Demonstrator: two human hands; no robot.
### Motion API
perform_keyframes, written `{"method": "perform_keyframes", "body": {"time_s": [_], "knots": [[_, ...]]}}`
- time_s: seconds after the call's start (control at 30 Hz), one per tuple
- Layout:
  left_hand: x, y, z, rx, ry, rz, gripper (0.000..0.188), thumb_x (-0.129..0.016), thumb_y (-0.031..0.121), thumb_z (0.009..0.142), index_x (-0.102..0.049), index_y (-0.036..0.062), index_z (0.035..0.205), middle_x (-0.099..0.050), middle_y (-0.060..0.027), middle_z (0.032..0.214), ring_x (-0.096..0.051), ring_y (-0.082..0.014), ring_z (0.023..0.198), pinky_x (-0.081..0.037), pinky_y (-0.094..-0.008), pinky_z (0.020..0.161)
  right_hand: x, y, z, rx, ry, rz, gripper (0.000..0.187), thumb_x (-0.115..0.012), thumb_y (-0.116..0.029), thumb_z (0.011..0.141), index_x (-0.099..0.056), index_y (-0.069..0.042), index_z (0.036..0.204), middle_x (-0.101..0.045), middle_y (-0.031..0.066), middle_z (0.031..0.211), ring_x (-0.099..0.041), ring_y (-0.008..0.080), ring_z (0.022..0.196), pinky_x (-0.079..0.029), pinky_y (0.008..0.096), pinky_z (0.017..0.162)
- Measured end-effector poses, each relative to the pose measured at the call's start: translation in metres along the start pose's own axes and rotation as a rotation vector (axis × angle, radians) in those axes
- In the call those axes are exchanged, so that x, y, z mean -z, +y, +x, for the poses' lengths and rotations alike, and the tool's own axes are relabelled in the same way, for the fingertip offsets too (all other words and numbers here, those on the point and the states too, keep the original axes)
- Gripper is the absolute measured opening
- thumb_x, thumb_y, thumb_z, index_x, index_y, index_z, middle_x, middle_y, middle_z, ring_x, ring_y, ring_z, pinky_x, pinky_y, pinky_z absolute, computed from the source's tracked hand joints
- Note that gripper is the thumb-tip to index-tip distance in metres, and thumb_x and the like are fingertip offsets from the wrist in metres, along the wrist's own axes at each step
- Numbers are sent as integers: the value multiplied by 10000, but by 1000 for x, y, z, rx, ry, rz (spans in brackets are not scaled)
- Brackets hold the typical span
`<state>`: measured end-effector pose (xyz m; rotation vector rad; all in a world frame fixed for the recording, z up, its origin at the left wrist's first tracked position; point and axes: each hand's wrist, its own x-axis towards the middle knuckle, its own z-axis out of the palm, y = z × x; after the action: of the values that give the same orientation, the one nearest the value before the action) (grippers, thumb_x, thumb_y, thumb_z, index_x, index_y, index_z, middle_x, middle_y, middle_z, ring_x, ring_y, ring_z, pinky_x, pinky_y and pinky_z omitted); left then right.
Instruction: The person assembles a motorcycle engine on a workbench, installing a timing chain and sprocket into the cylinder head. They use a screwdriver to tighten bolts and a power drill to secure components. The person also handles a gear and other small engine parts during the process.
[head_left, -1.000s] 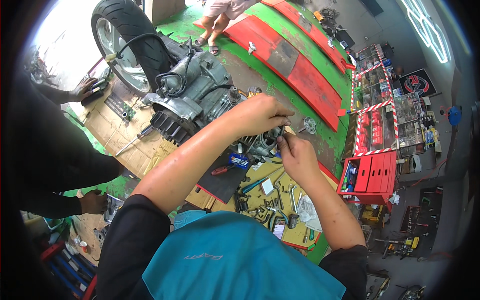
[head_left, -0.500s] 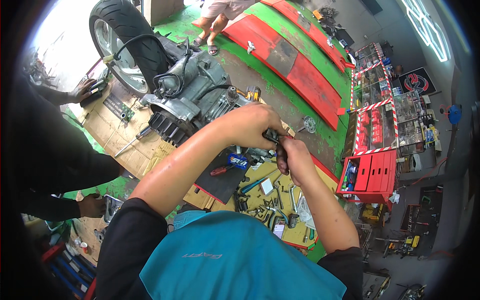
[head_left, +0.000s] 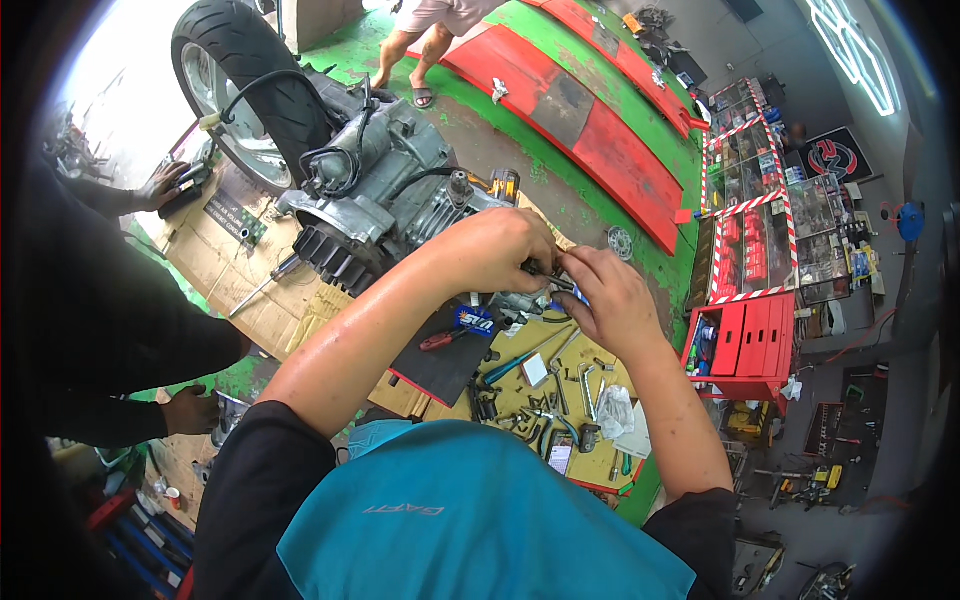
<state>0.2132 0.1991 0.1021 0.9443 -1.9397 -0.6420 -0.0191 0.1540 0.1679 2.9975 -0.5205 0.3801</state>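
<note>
Both the left hand [head_left: 512,238] and the right hand [head_left: 614,292] are meeting at a small dark part [head_left: 550,279] beside a grey engine [head_left: 385,170].
The left hand is gripping the part, which is sitting between the two hands, partly hidden; the right fingertips are touching its end, whether clasping it one cannot tell. Nearer the body, a silver wrench [head_left: 587,392] is lying on a yellow board [head_left: 592,466], and a red-handled tool [head_left: 438,341] is resting on a black mat [head_left: 437,370].

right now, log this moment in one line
left hand: holds small dark part | right hand: at same part, grip unclear | engine: beside black tyre | tools: strewn on yellow surface
</note>
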Motion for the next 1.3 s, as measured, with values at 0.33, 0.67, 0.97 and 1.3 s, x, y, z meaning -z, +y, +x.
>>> {"method": "perform_keyframes", "body": {"time_s": [0.33,0.67,0.97,1.3], "knots": [[7,1,-5,-52,35,69,161,-712,68,789,-776,-18,909,-691,-198,1267,-660,-361,1157,-519,-443,1015,-14,-6,-8,-135,-107,164,122,-666,-160,940,-604,-54,942,-626,72,787,-650,305,767,-524,424,652],[16,18,11,144,-264,315,182,-681,82,802,-790,9,927,-655,-216,1325,-645,-367,1202,-513,-436,1045,-12,-20,4,-982,-284,1064,313,-584,-247,1065,-625,12,895,-621,44,622,-568,137,522,-399,311,503],[24,24,15,262,-276,187,146,-723,81,807,-778,9,921,-663,-209,1330,-654,-374,1192,-517,-436,1032,-8,-31,6,-534,-115,394,235,-623,-233,1017,-661,-33,900,-627,199,672,-639,418,663,-470,481,597],[24,21,7,184,-223,145,187,-701,69,830,-780,-10,979,-660,-208,1341,-654,-377,1193,-514,-435,1034,-15,-28,4,-671,-130,602,329,-586,-264,1056,-623,21,896,-572,150,610,-589,261,533,-414,411,529]]}}
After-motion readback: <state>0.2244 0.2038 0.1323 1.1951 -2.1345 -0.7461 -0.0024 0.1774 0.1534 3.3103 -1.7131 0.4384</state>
